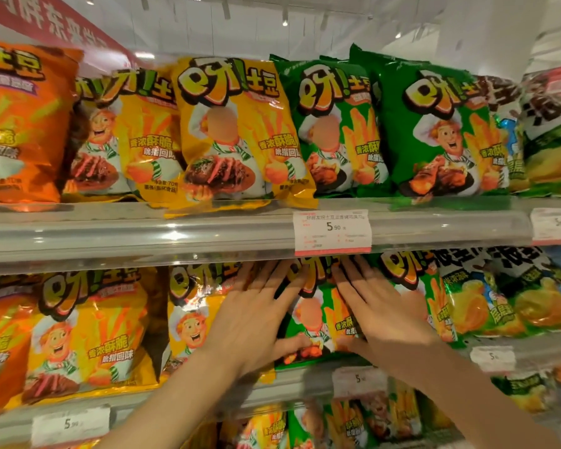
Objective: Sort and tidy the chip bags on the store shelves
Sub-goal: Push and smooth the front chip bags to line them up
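Note:
On the middle shelf a green chip bag (318,319) stands upright between my two hands. My left hand (256,319) lies flat with straight fingers across the bag's left edge and the yellow chip bag (191,319) beside it. My right hand (382,315) presses its spread fingers against the green bag's right side, its thumb near the bag's lower front. Another green bag (431,286) stands just right of that hand.
The top shelf (175,234) carries an orange bag (23,124), yellow bags (237,134) and green bags (441,134) in a row. A price tag (332,231) hangs on the shelf rail above my hands. White-and-green bags (515,303) fill the right; more bags sit on the lower shelf (337,426).

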`<move>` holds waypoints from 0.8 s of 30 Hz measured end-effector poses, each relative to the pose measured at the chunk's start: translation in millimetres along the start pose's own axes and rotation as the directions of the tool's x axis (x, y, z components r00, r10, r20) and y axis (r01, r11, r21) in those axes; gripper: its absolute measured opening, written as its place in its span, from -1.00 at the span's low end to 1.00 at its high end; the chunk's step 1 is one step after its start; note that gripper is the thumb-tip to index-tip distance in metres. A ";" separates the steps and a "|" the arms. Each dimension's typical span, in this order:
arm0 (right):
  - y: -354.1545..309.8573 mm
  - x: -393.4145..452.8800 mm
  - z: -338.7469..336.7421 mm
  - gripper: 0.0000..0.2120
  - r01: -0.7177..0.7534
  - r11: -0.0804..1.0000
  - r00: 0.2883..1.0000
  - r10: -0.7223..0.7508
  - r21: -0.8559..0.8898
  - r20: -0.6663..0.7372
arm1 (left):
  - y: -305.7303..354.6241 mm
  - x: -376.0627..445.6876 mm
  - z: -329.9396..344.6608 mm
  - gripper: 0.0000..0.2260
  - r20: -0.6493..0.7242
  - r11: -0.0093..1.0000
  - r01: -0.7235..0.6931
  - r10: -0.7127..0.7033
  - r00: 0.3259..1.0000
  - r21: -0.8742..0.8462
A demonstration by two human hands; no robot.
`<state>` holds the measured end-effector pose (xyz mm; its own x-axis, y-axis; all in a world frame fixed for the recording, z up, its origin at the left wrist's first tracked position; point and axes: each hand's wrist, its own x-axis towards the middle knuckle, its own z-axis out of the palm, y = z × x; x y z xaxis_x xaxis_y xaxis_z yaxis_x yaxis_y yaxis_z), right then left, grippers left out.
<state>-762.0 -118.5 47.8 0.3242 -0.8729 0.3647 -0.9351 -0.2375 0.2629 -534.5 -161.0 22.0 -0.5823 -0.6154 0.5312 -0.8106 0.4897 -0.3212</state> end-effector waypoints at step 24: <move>117.8 -59.3 23.9 -0.28 -0.114 0.882 0.982 0.169 0.458 -0.080 | 92.0 40.6 -2.1 -0.31 -0.161 0.991 0.071 -0.089 0.983 -0.114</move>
<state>-894.8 -104.9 35.7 0.1719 -0.8633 0.4746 -0.9269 -0.3049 -0.2189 -632.6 -139.6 15.6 -0.4899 -0.5495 0.6768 -0.8377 0.5117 -0.1910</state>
